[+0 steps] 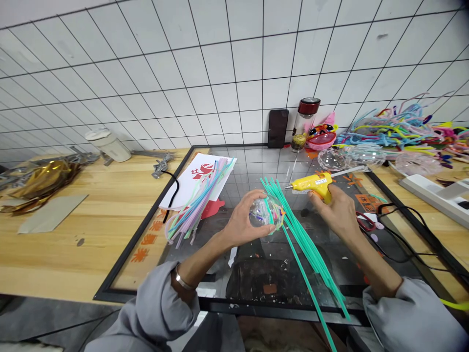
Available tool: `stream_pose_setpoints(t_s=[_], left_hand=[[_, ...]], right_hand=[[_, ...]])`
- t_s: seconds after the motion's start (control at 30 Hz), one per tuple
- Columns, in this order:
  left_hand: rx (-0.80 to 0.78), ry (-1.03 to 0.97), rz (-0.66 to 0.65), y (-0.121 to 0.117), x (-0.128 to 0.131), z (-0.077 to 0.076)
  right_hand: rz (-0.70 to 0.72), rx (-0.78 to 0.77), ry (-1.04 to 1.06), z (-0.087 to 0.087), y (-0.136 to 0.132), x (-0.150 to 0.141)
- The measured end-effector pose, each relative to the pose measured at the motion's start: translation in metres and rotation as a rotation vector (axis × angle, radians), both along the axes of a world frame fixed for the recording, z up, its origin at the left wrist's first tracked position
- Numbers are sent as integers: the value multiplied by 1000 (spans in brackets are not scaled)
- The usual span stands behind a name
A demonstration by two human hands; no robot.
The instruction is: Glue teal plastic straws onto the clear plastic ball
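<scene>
Left hand (241, 220) is clamping on a clear ball (261, 212); the ball is sitting between the thumb, which is bending beneath it, and the fingers (253, 196), which are curving over its upper left. Its right side is facing away from the palm, showing coloured bits and a green strip. Right hand (339, 212) is gripping the handle of a yellow glue gun (311, 182), its nozzle pointing left, near the ball's upper right but not touching. Between the 2 hands, green stems (309, 239) are lying in a bundle, with 1 stem straying toward the near edge of a black-framed glass panel (126, 249). Farther left, pastel stems (200, 205) are lying across a white sheet (194, 168). Behind, a black phone (277, 128) and a red-lidded jar (303, 124) are standing near the tiled wall (249, 58).
</scene>
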State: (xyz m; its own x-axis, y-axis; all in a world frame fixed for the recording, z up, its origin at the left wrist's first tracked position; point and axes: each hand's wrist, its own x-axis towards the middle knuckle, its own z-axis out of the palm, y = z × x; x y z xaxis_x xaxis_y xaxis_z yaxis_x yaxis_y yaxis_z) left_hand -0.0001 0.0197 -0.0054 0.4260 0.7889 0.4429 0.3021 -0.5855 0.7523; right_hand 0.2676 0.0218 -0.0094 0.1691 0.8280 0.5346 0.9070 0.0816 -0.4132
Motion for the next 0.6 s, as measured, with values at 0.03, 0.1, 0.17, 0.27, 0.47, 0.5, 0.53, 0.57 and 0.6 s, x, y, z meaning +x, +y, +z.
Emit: stream_pose_setpoints(t_s=[0.03, 0.1, 0.17, 0.27, 0.47, 0.5, 0.53, 0.57, 0.6], left_hand=[[7, -1, -5, 0, 0, -1], [19, -3, -11, 1, 0, -1], [32, -5, -18, 1, 0, -1], [53, 6, -37, 2, -1, 1], [90, 30, -57, 4, -3, 1], [90, 31, -55, 4, -3, 1], [88, 34, -54, 4, -3, 1], [88, 35, -54, 4, -3, 1], [86, 37, -56, 4, -3, 2]], right_hand=[[-29, -3, -28, -4, 3, 4], [-113, -56, -80, -11, 9, 10], [-201, -148, -123, -15, 13, 13], [-291, -300, -171, -16, 17, 14], [-356, -489, -216, -6, 22, 7], [-358, -500, -219, -4, 22, 6], [-359, -509, -223, -3, 23, 5], [-358, -518, -226, -3, 24, 4], [-357, -525, -227, -3, 24, 4]])
